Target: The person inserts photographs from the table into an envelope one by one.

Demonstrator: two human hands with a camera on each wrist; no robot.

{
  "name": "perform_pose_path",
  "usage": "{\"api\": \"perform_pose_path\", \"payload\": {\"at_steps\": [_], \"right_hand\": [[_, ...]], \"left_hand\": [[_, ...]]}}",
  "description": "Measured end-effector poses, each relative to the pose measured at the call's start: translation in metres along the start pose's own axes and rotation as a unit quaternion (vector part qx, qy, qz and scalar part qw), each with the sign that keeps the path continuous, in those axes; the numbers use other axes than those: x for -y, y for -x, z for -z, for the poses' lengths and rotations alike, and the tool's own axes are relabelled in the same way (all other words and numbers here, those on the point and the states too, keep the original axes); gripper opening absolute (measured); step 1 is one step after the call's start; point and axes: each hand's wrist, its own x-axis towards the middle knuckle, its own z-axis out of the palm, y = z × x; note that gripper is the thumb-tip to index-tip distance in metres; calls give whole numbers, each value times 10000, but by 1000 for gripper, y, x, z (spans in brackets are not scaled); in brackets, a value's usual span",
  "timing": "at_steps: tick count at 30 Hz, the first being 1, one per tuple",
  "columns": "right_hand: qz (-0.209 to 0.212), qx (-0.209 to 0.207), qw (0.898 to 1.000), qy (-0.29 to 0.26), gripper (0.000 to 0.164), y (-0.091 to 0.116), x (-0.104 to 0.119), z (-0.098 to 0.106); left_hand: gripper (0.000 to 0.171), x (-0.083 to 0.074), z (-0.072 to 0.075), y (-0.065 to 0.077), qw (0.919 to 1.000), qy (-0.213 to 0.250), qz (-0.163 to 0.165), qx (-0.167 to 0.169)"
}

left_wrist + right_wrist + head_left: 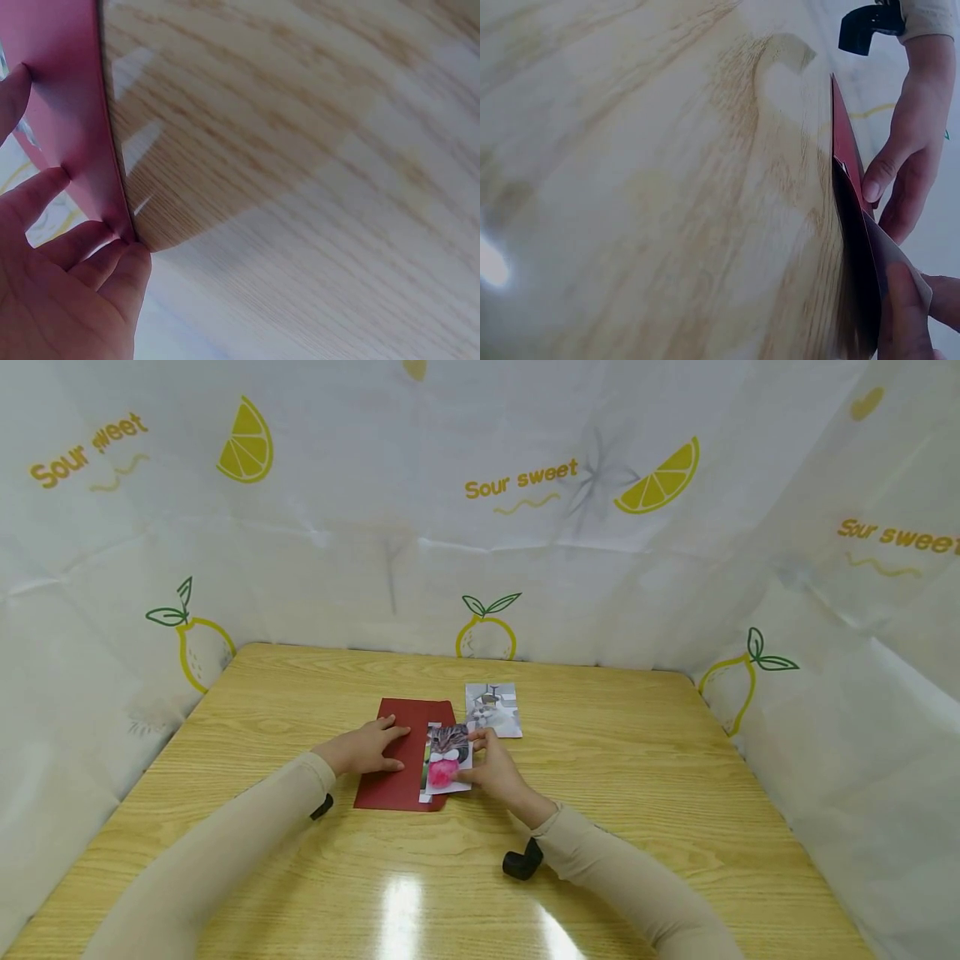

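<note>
A dark red envelope (397, 752) lies flat on the wooden table. My left hand (369, 747) rests on its left part with fingers spread; in the left wrist view its fingertips (56, 176) press on the red paper. My right hand (498, 770) pinches a cat photo (448, 760) with a pink round shape on it, over the envelope's right side. Along that photo's left side shows the edge of a second picture (425, 777). In the right wrist view the held photo (885, 251) stands tilted up off the envelope, seen nearly edge-on.
Another cat photo (495, 710), pale grey, lies on the table (615, 752) just behind the right hand. A white curtain (360, 568) with lemon prints hangs round the table's back and sides. Black wrist-camera pieces (523, 860) hang under both forearms.
</note>
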Motion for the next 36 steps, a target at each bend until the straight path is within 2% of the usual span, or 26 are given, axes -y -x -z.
{"api": "perform_pose_path", "payload": {"at_steps": [6,10,14,19,24,36], "right_hand": [[5,-10,9999,153,59,-2,1,-1],[91,31,9999,80,44,-2,-1,2],[141,119,9995,-258,30,-3,-4,5],[-26,273,9957,-885,32,-5,-5,6],[-117,252,9946,-995,33,-8,-4,3],[-44,347,9923,-1186,39,-11,-1,-1]], "left_hand": [[70,0,0,-1,10000,33,-1,2],[70,0,0,-1,10000,26,2,-6],[71,1,0,-2,10000,15,11,-15],[71,2,-1,-2,10000,-22,4,-23],[70,2,-1,-2,10000,28,-14,3],[71,-1,0,-1,10000,56,20,49]]}}
